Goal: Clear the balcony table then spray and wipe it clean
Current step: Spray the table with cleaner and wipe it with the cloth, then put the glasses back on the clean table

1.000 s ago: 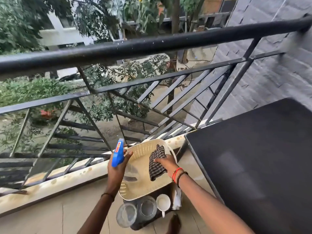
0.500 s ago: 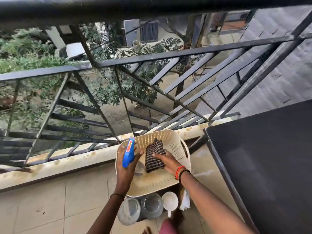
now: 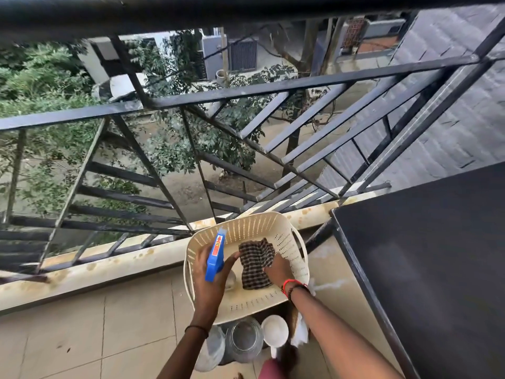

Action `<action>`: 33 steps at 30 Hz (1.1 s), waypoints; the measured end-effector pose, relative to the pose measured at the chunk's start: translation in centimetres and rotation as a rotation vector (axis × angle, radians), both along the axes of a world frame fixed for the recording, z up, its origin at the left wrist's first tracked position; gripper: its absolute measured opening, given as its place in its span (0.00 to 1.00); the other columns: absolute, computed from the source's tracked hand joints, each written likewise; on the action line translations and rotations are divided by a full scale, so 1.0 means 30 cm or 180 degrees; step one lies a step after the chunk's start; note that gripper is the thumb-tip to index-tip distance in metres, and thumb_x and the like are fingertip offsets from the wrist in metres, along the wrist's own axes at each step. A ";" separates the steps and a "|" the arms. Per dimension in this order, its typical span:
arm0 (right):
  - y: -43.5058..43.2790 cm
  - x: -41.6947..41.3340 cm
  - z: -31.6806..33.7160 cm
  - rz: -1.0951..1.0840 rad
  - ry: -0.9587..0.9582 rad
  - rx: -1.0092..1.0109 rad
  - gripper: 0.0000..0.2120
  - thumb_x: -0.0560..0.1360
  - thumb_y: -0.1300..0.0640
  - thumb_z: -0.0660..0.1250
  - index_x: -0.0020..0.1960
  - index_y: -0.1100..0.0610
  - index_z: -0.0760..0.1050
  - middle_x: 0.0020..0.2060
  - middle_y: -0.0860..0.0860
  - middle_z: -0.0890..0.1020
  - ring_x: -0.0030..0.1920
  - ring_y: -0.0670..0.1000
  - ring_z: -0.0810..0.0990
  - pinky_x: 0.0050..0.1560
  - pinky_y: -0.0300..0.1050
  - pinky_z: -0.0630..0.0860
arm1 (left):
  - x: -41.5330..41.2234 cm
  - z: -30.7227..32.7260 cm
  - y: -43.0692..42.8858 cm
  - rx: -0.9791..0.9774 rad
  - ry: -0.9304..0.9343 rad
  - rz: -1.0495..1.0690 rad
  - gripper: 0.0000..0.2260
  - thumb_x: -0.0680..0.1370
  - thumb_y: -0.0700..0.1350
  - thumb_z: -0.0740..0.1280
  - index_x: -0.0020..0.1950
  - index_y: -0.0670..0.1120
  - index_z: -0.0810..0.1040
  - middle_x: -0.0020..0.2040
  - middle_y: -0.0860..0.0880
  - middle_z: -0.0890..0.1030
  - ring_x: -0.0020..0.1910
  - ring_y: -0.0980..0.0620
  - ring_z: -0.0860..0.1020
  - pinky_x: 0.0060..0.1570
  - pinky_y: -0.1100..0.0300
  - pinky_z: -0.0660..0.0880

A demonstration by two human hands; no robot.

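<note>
My left hand (image 3: 210,280) grips a spray bottle by its blue trigger head (image 3: 215,254), held over a cream perforated basket (image 3: 281,233). Inside the basket my right hand (image 3: 278,270) holds a dark checked cloth (image 3: 255,262). The black balcony table (image 3: 426,269) stands to the right, its top bare. The bottle's body is hidden behind my left hand.
The basket sits low by the floor, just left of the table's corner. Below it are two glass jars (image 3: 243,341), a white cup (image 3: 274,330) and white paper (image 3: 300,329). A black metal railing (image 3: 246,91) runs across the front on a stained ledge. The floor is tiled.
The view has tilted down and closer to the basket. Both hands stay in the basket, the left on the spray bottle and the right on the cloth.
</note>
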State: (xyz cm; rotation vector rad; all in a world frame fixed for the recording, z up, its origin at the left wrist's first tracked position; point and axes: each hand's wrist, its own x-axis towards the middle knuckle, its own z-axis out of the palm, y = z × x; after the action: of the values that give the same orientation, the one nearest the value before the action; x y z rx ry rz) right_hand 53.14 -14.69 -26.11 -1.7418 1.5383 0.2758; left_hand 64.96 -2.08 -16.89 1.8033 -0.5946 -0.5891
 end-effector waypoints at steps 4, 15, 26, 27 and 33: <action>0.003 -0.011 0.036 0.0274 0.0268 -0.0302 0.12 0.76 0.66 0.59 0.58 0.66 0.73 0.56 0.62 0.79 0.59 0.61 0.77 0.57 0.51 0.74 | 0.005 -0.019 0.017 0.0074 -0.0142 -0.0060 0.21 0.69 0.47 0.76 0.58 0.42 0.76 0.49 0.48 0.77 0.49 0.44 0.76 0.53 0.44 0.76; 0.055 -0.035 0.220 0.0097 -0.0293 -0.0760 0.16 0.76 0.67 0.56 0.62 0.63 0.73 0.60 0.61 0.77 0.63 0.60 0.73 0.65 0.52 0.70 | -0.012 -0.027 0.061 0.0345 -0.0001 -0.0161 0.30 0.66 0.51 0.79 0.62 0.40 0.74 0.59 0.42 0.73 0.60 0.40 0.72 0.63 0.39 0.70; 0.280 -0.134 0.411 -0.0323 -0.1245 -0.1088 0.16 0.77 0.66 0.59 0.64 0.61 0.73 0.60 0.56 0.78 0.62 0.54 0.74 0.66 0.46 0.69 | -0.065 0.038 0.180 0.0372 -0.0380 -0.0172 0.36 0.67 0.49 0.79 0.71 0.46 0.66 0.67 0.47 0.68 0.65 0.56 0.65 0.67 0.58 0.63; 0.318 -0.148 0.423 -0.0486 -0.1383 -0.1130 0.16 0.77 0.67 0.60 0.63 0.62 0.73 0.59 0.56 0.79 0.60 0.55 0.76 0.64 0.44 0.70 | -0.075 0.052 0.213 0.0339 -0.0429 -0.0179 0.34 0.69 0.49 0.77 0.70 0.47 0.66 0.65 0.48 0.68 0.66 0.53 0.67 0.67 0.56 0.64; 0.554 -0.210 0.370 -0.0718 -0.1556 -0.1021 0.20 0.76 0.66 0.64 0.67 0.63 0.69 0.63 0.55 0.75 0.66 0.54 0.73 0.66 0.32 0.65 | -0.144 0.046 0.458 0.0634 -0.1072 0.0002 0.32 0.76 0.68 0.56 0.69 0.47 0.69 0.68 0.44 0.72 0.70 0.46 0.66 0.71 0.44 0.57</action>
State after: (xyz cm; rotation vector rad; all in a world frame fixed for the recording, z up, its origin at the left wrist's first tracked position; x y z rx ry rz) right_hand 46.83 1.91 -15.00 -1.6850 1.4415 -0.5019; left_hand 60.65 11.66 -15.51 2.1112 -0.7836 -0.3542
